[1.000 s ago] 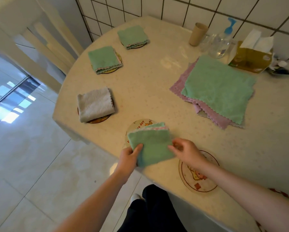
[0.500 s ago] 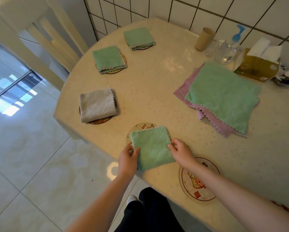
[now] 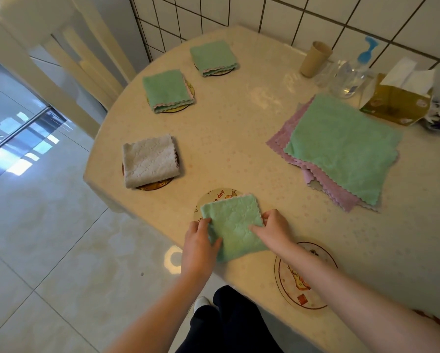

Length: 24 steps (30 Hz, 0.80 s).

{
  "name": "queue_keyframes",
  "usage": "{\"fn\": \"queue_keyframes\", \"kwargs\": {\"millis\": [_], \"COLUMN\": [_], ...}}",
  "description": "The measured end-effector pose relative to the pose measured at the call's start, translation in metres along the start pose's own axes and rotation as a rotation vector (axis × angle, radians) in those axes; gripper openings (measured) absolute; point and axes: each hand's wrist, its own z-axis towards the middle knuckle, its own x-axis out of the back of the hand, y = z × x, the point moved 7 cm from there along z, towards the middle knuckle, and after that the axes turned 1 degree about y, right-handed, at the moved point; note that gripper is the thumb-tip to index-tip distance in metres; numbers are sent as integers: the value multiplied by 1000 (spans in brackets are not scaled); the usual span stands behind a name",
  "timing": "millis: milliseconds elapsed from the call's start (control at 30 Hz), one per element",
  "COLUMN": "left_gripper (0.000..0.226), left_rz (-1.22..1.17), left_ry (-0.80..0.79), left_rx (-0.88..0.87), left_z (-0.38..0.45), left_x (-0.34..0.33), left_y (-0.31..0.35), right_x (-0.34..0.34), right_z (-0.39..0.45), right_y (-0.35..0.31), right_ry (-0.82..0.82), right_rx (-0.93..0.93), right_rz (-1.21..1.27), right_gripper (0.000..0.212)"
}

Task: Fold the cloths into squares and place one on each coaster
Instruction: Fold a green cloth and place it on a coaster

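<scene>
Cloth: folded green terry square at table's 6 o'clock edge, half over printed round coaster. Both hands' fingers pinch its sides. Soft, light, floppy; grip corners.

The folded green cloth is matt, quilted microfibre (scalloped edges), the table a glossy speckled covering, the floor polished tile.

The cream counter carries coasters round its edge, unfolded cloths at three o'clock, and a cup (beside bottle and tissues) at one o'clock.
</scene>
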Motion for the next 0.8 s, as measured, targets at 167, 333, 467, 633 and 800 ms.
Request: {"fn": "queue_keyframes", "kwargs": {"millis": [167, 333, 467, 633, 800], "left_gripper": [57, 60, 49, 17, 17], "left_rz": [-27, -222, -474, -754, -857], "left_ry": [5, 26, -5, -29, -17], "left_rx": [62, 284, 517, 546, 522], "left_z": [0, 8, 13, 19, 31], "left_x": [-5, -6, -6, 9, 28], "left_y": [8, 3, -3, 1, -15], "right_x": [-3, -10, -5, 0, -3], "right_z": [0, 1, -4, -9, 3], "right_y": [-2, 3, -8, -25, -42], "right_ry": [-66, -174, -192, -234, -207], "right_rx": [-101, -140, -5, 131, 145], "right_rz": [56, 203, 273, 374, 340], "right_gripper": [47, 32, 23, 16, 22]}}
